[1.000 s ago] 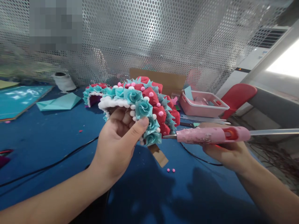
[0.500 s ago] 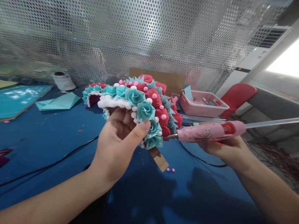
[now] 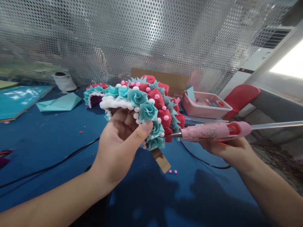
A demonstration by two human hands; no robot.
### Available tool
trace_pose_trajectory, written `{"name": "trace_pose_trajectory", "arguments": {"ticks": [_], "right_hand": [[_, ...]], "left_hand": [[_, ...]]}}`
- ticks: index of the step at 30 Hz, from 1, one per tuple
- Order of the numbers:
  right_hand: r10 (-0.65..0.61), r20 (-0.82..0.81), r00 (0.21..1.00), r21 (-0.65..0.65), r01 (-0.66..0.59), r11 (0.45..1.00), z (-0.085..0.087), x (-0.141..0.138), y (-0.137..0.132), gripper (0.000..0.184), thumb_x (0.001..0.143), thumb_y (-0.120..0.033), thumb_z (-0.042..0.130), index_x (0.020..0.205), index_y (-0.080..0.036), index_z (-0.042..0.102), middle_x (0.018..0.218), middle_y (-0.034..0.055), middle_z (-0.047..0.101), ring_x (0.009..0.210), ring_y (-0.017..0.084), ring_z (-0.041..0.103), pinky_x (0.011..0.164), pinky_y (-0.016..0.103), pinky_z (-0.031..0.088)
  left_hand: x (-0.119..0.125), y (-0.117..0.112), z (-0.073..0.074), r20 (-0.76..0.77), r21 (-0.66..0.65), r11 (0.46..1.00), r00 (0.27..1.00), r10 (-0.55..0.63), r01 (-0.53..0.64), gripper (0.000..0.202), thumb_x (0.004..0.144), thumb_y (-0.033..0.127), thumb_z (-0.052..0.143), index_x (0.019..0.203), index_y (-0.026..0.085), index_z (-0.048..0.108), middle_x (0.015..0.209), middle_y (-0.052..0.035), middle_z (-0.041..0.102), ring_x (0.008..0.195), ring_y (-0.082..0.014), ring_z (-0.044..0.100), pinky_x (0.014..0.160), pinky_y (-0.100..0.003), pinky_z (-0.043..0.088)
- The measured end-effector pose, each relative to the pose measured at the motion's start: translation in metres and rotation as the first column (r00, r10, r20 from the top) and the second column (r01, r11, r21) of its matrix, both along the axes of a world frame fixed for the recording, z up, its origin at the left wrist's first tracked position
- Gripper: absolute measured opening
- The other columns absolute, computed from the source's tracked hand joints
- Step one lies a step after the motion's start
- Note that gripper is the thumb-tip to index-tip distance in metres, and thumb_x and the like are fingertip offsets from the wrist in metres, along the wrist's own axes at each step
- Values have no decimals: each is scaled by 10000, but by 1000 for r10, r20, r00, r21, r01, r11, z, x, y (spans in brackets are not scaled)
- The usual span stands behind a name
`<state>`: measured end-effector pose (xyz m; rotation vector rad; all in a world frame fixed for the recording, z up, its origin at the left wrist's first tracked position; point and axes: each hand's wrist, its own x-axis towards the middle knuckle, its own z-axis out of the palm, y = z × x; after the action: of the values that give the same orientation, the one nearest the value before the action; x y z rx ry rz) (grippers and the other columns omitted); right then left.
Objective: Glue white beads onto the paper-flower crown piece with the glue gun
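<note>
My left hand [image 3: 123, 138] grips a curved craft piece [image 3: 148, 111] by its near edge, thumb outside and fingers tucked under the arch. Teal paper flowers, red puffy paper shapes, white pom-poms and small pink balls cover it. Closed around the handle of a pink hot glue gun [image 3: 205, 132] is my right hand [image 3: 227, 149]. The gun's metal nozzle points left, at a red puff on the lower right of the piece; whether it touches I cannot tell. A clear glue stick [image 3: 276, 125] sticks out of its back end. A brown cardboard strip [image 3: 161, 161] shows below the piece.
Behind stand a similar flowered piece [image 3: 94, 94], a cardboard sheet [image 3: 163, 78] and a pink basket [image 3: 205, 108]. At left are folded teal paper [image 3: 59, 103], a white roll [image 3: 64, 82] and a black cable [image 3: 59, 164]. Two pink balls [image 3: 173, 171] lie on the blue table [image 3: 142, 195].
The glue gun has shifted slightly right and up, its nozzle now higher against the red puff. The craft piece and my left hand have barely moved.
</note>
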<state>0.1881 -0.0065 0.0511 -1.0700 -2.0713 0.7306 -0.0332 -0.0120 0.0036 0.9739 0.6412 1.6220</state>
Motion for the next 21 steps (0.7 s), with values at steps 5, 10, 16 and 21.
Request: {"name": "trace_pose_trajectory", "arguments": {"ticks": [5, 10, 16, 21], "right_hand": [[-4, -10, 1000, -48, 4, 999, -5, 7, -1, 387, 680, -73, 516, 892, -289, 756, 805, -33, 755, 782, 210, 729, 688, 270, 620], [-171, -18, 985, -14, 171, 985, -14, 14, -3, 225, 623, -110, 570, 747, -227, 717, 688, -21, 723, 617, 180, 683, 518, 198, 562], [-238, 7, 971, -4, 238, 971, -16, 14, 0, 173, 603, -167, 595, 719, -220, 713, 636, -10, 709, 567, 196, 667, 490, 239, 565], [-159, -3, 987, -15, 159, 987, -11, 13, 0, 247, 636, -128, 584, 791, -234, 743, 739, -10, 750, 666, 215, 715, 575, 250, 609]], "left_hand": [[2, 1, 2, 46, -23, 1000, 999, -4, 5, 146, 757, 176, 739, 861, 218, 646, 974, 47, 716, 981, -92, 660, 842, -158, 552], [3, 0, 2, 101, -31, 999, 995, -5, 8, 201, 758, 141, 732, 921, 224, 648, 852, 70, 701, 838, -48, 659, 791, -137, 555], [1, 0, 0, 11, -12, 1000, 1000, -8, 8, 158, 751, 189, 745, 826, 213, 607, 1029, 40, 709, 1033, -111, 648, 831, -156, 549], [0, 0, -1, 2, 0, 1000, 1000, 6, -6, 181, 757, 188, 742, 889, 218, 621, 1008, 51, 706, 985, -91, 657, 818, -143, 552]]}}
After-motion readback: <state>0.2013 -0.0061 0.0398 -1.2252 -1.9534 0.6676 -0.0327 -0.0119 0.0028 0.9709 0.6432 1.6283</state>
